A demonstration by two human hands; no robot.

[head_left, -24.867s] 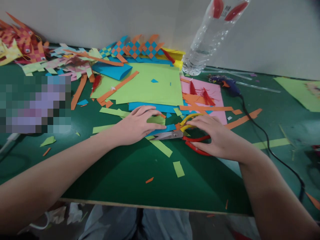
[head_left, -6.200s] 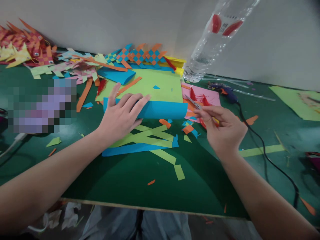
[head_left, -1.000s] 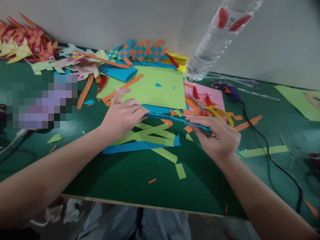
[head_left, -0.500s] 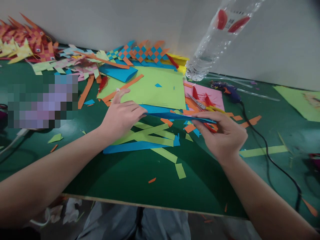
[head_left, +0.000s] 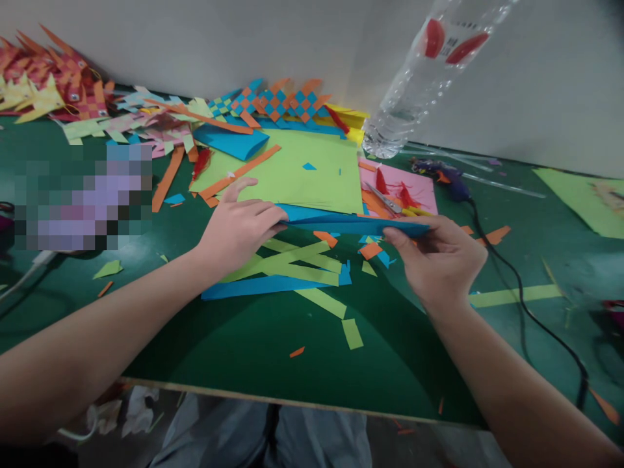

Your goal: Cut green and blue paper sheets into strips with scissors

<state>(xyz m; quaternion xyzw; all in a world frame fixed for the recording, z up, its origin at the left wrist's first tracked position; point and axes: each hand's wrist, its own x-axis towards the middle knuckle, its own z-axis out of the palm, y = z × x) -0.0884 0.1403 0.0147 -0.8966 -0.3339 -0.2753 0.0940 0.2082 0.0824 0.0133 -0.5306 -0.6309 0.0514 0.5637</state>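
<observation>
**Blue sheet stretched between both hands, running left to right**

Going left to right, and placing everything off the big lime sheet lying flat on the worktop.

The left hand sits at the lime sheet's near-left corner. Its thumb rests up on the lime paper and its fingers curl in against the left end of the blue sheet. I can't tell if it's actually pinching that end or just pressing on it.

The blue sheet runs along the lime sheet's near edge, with its long axis going straight across from one hand to the other. It looks folded flat and shows nearly edge-on, so it reads as a thin dark-blue band. The right end seems to ride a bit higher off the worktop.

The right hand is past the lime sheet's near-right corner. It's closed on the blue sheet's right end, thumb underneath and fingers wrapped over the top. Neither hand is nearer than the other, since each has one end.

The yellow-handled scissors lie just right of the lime sheet, and neither hand is touching them. Loose lime and blue strips are scattered just in front of the lime sheet, under the blue one.
</observation>
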